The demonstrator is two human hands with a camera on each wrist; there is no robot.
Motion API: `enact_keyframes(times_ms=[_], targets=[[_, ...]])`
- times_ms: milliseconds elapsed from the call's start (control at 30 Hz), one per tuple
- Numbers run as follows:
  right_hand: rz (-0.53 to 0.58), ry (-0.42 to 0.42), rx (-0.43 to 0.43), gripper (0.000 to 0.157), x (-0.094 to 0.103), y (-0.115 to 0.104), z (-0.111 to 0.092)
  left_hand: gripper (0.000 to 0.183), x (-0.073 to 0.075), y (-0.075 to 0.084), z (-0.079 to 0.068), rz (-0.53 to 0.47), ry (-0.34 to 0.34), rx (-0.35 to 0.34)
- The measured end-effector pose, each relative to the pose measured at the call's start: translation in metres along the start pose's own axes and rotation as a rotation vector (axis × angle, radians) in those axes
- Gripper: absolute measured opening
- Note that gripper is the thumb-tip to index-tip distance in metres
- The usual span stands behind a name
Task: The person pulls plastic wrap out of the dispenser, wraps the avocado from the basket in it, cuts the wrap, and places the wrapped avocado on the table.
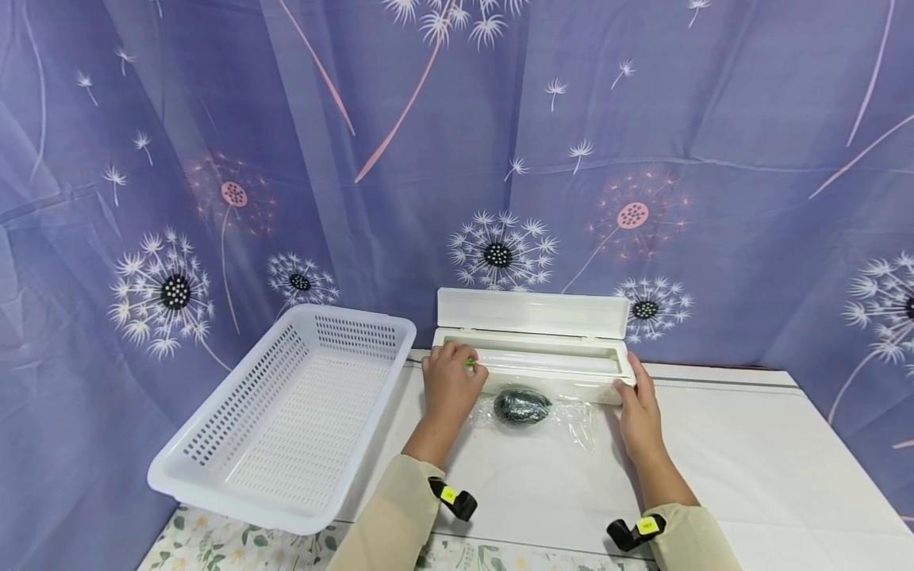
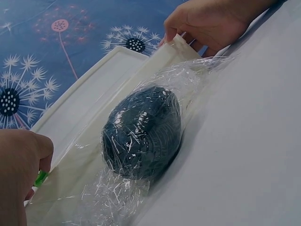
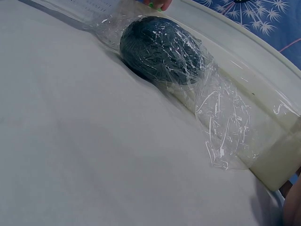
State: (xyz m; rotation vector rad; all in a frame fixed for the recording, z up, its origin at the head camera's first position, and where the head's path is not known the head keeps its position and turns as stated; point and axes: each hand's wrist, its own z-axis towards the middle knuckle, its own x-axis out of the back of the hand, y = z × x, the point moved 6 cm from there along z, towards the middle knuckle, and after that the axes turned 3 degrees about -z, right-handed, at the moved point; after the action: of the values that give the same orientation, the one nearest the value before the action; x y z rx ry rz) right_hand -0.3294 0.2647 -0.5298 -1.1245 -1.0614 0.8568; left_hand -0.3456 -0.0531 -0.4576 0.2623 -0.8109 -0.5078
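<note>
A white cling film dispenser (image 1: 531, 312) stands at the back of the table, its lid raised and a film roll (image 1: 546, 362) inside. At its left end my left hand (image 1: 451, 377) pinches a small green slide cutter (image 2: 40, 178) on the front edge. My right hand (image 1: 639, 408) grips the box's right end, thumb in front and fingers along the side. Against the front wall lies a dark green oval fruit (image 2: 141, 134), wrapped in clear cling film (image 3: 225, 127). Loose, crumpled film spreads out on both sides of the fruit. Its exact kind I cannot tell.
To the left stands a white perforated plastic basket (image 1: 286, 428) with nothing visible inside. A white cloth (image 1: 743, 468) covers the table, with a floral cloth (image 1: 221, 543) along the front. Directly behind the dispenser hangs a blue dandelion-print curtain (image 1: 400, 238).
</note>
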Motion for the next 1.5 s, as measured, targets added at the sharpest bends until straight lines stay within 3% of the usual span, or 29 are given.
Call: enact_keyframes(times_ms=[433, 667, 1500], targets=[[0.013, -0.009, -0.013, 0.061, -0.001, -0.002, -0.001, 0.005, 0.004, -0.008, 0.002, -0.004, 0.014, 0.011], [0.034, -0.009, -0.014, 0.061, -0.002, -0.002, -0.001, 0.005, 0.004, -0.011, 0.003, 0.002, -0.011, 0.028], [0.047, -0.008, -0.019, 0.06, -0.003, -0.003, 0.0, 0.005, 0.005, -0.018, 0.003, -0.013, 0.031, 0.027]])
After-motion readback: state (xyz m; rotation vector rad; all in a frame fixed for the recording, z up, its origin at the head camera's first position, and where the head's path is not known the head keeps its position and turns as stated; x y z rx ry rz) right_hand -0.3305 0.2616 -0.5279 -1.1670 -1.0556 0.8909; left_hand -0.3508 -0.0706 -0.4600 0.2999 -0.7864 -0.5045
